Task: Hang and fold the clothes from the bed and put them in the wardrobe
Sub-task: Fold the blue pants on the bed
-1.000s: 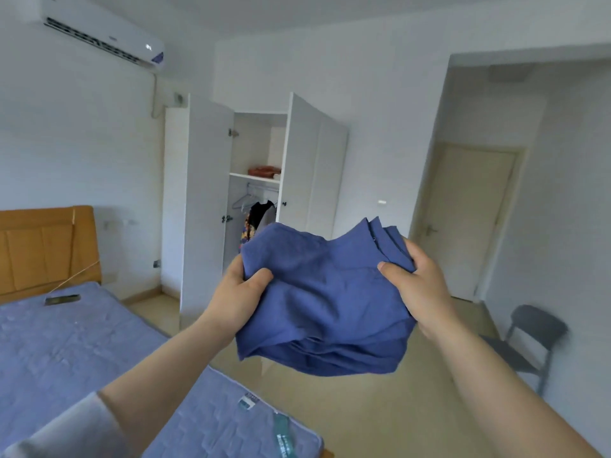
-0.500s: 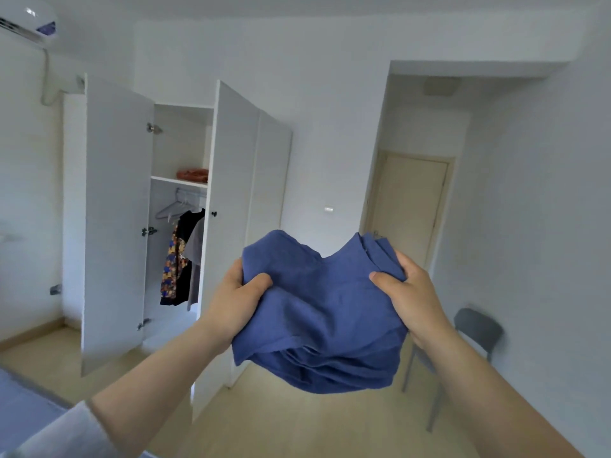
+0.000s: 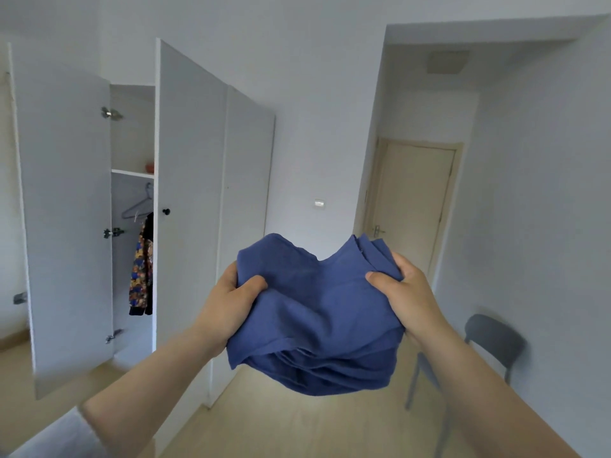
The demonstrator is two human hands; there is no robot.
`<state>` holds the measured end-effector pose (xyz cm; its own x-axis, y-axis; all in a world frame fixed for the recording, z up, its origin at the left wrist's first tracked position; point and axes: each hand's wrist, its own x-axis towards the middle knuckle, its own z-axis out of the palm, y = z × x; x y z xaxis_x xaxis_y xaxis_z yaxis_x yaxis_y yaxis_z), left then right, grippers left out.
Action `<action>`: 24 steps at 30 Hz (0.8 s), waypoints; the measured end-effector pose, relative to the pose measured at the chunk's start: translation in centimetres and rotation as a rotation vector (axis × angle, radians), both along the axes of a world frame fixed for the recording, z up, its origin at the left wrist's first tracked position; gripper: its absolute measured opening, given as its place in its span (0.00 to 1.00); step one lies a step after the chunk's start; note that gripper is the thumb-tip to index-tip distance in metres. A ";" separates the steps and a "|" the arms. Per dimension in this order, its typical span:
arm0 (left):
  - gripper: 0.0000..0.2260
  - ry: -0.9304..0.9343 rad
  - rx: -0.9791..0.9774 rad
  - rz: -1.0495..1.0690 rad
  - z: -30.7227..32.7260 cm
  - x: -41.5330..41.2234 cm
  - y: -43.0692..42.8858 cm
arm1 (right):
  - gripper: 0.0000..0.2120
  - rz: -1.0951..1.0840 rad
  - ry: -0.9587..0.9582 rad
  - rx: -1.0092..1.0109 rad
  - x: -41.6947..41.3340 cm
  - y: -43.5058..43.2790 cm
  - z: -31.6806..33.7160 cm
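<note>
Here, both hands hold a folded blue garment (image 3: pixel 317 312) up in the air in front of the person, above the pale wooden floor (image 3: pixel 297 424). The left hand (image 3: pixel 228 305) grips its left edge, thumb pressed on top of the cloth and fingers tucked beneath. The right hand (image 3: pixel 406 299) clasps the right edge the same way, thumb over the upper layer. The cloth sags in the middle between the two grips, and several folded layers show along its lower edge.

To the left stands a white wardrobe (image 3: pixel 191 193) with its doors swung open. Inside, a shelf (image 3: pixel 132 173) carries something orange-red, mostly hidden by the door. Below it an empty hanger (image 3: pixel 139 204) hangs beside a colourful patterned garment (image 3: pixel 141 269) with dark trim.

Further back on the right is a closed cream door (image 3: pixel 413 206), and a grey chair (image 3: pixel 489 345) stands against the right wall, just beyond the right forearm.
</note>
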<state>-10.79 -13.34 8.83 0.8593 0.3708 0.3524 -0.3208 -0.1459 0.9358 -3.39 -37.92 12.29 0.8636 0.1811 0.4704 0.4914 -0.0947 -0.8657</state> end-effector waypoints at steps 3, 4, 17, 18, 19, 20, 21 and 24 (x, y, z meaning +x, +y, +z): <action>0.09 0.008 0.005 0.057 0.4 4.4 -0.6 | 0.19 0.059 0.015 -0.004 5.6 -0.3 0.6; 0.09 0.008 0.006 0.077 0.5 5.8 -0.5 | 0.20 0.074 0.019 0.000 7.4 -0.2 0.7; 0.09 -0.004 -0.002 0.232 -0.2 21.7 7.9 | 0.20 0.268 0.011 -0.006 27.7 10.1 -0.5; 0.09 0.001 0.000 0.237 -0.1 22.8 8.8 | 0.20 0.273 0.011 -0.017 28.9 11.1 -0.4; 0.09 0.000 0.002 0.244 0.1 24.0 9.8 | 0.20 0.283 0.009 -0.023 30.2 12.1 -0.2; 0.09 -0.001 0.003 0.253 0.2 25.2 10.7 | 0.20 0.294 0.008 -0.025 31.5 13.1 0.0; 0.09 0.000 0.003 0.267 0.2 26.3 11.5 | 0.20 0.303 0.009 -0.027 32.9 14.0 0.1; 0.09 0.007 -0.006 0.310 -0.2 29.4 13.7 | 0.20 0.339 -0.001 -0.024 36.9 17.0 0.3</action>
